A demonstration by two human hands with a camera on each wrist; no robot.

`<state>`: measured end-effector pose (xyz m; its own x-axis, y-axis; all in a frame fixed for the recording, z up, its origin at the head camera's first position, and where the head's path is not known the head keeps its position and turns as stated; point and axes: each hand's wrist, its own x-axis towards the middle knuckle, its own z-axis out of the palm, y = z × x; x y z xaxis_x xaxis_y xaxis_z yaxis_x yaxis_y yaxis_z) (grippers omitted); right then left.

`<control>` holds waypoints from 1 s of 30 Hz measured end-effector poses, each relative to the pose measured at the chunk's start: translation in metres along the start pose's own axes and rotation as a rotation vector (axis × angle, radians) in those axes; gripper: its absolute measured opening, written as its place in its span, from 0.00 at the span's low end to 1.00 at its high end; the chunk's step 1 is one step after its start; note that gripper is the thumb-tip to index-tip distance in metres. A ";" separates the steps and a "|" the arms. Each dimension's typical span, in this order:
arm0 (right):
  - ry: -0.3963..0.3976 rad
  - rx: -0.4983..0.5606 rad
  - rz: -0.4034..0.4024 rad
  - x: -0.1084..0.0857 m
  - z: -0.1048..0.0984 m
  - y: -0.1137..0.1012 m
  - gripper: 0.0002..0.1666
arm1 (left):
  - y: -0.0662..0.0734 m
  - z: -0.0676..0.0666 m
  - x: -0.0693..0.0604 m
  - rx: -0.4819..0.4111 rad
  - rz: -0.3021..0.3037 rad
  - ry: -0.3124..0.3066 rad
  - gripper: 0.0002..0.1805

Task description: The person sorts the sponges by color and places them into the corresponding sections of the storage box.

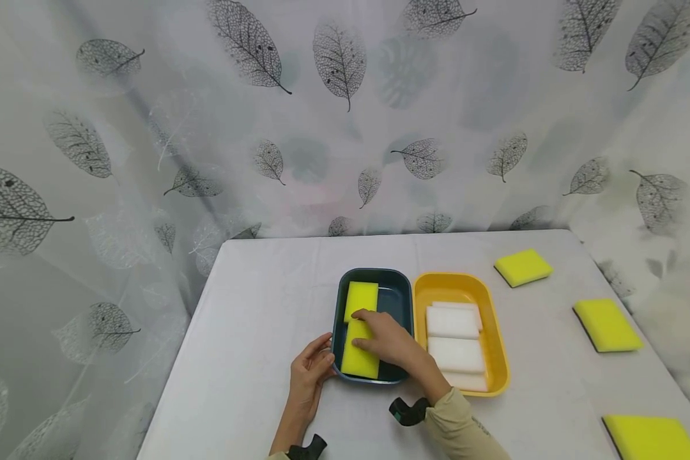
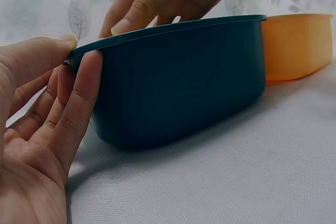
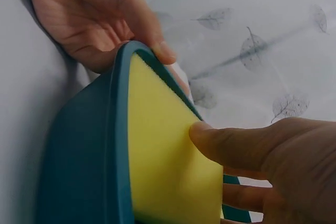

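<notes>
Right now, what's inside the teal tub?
The teal tub holds two yellow sponges, lined up along its left side. The right hand covers part of them; whatever lies beneath the sponges is hidden.

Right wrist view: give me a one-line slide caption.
The right hand touches a yellow sponge inside the teal bin, while the left hand holds the bin's rim.

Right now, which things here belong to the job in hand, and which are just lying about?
In the job, apparently:
left hand
right hand
green tub
yellow sponges inside it
probably the matching loose sponges

Lying about, it seems:
yellow tub
white sponges
</notes>
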<state>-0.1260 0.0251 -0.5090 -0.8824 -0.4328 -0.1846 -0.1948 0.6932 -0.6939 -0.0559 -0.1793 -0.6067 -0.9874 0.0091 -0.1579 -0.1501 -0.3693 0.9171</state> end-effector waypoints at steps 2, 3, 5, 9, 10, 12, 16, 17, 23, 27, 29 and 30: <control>0.009 -0.015 -0.002 0.000 0.002 -0.001 0.29 | 0.000 0.000 0.000 -0.001 0.000 -0.001 0.27; 0.018 -0.032 -0.004 0.000 0.003 -0.002 0.29 | 0.000 -0.001 0.000 -0.001 -0.001 -0.001 0.27; 0.037 -0.060 -0.004 0.000 0.006 -0.002 0.29 | 0.000 -0.001 0.000 0.000 -0.003 0.000 0.27; 0.086 -0.130 -0.008 0.001 0.013 -0.002 0.27 | -0.001 -0.001 0.000 0.006 -0.002 0.001 0.27; 0.096 -0.142 -0.010 0.001 0.014 -0.003 0.27 | -0.001 -0.001 0.000 0.007 -0.001 0.002 0.27; 0.117 -0.163 -0.011 0.001 0.017 -0.003 0.26 | -0.001 0.000 0.000 0.008 0.001 0.001 0.27; 0.137 -0.167 -0.005 0.001 0.020 -0.004 0.24 | -0.001 0.000 0.000 0.014 0.003 0.000 0.26; 0.137 -0.161 -0.005 0.001 0.020 -0.004 0.24 | -0.001 0.000 0.000 0.015 0.003 -0.001 0.26; 0.066 -0.099 -0.039 -0.005 0.014 -0.001 0.29 | -0.001 0.001 0.000 0.010 -0.007 -0.005 0.27; -0.006 -0.095 -0.055 -0.011 0.011 0.000 0.37 | -0.001 0.001 0.000 -0.002 -0.006 -0.002 0.27; -0.016 -0.111 -0.065 -0.013 0.012 0.000 0.40 | 0.000 0.001 0.000 -0.006 -0.003 0.001 0.27; -0.011 -0.117 -0.067 -0.013 0.013 0.001 0.40 | 0.000 0.001 0.001 -0.009 -0.002 0.004 0.27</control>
<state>-0.1089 0.0234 -0.5162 -0.8609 -0.4866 -0.1489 -0.3027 0.7249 -0.6188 -0.0564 -0.1785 -0.6067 -0.9868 0.0065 -0.1616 -0.1521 -0.3771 0.9136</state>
